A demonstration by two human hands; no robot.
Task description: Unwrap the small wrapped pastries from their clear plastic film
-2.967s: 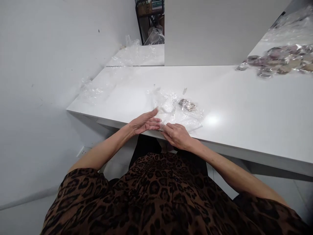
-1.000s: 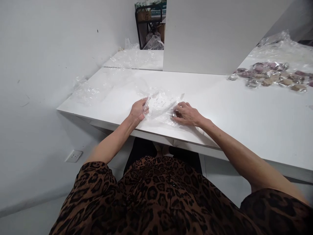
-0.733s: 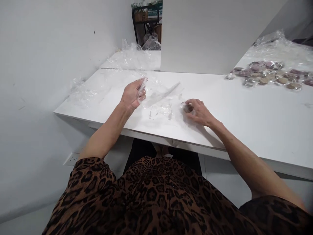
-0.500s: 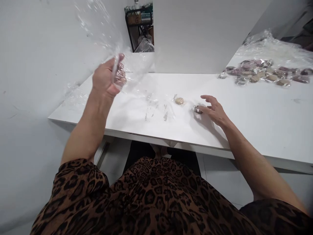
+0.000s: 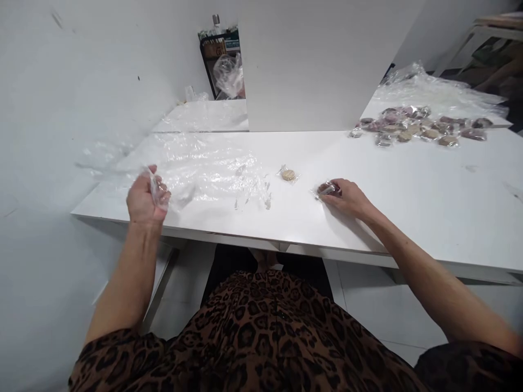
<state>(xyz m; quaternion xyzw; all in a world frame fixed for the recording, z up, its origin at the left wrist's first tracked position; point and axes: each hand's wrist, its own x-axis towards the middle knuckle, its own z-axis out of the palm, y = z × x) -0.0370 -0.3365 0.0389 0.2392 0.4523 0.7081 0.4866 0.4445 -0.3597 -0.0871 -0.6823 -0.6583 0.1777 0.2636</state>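
Note:
My left hand (image 5: 147,196) is closed on a clear plastic bag (image 5: 212,169), which spreads over the left part of the white table. My right hand (image 5: 347,197) grips a dark, round item in clear wrap (image 5: 328,189) that rests on the tabletop; its exact kind does not show. Between the hands lies a tan, round wrapped item (image 5: 288,175), touched by neither.
Several wrapped round items (image 5: 412,130) in purple, tan and dark brown sit in a cluster at the back right. Behind them is a pile of clear plastic bags (image 5: 441,90). A white upright panel (image 5: 310,65) rises at the table's (image 5: 429,218) back edge.
My left hand has come down and left, and the raised plastic bag now lies across the table. The fingers of my right hand have closed round the dark wrapped item.

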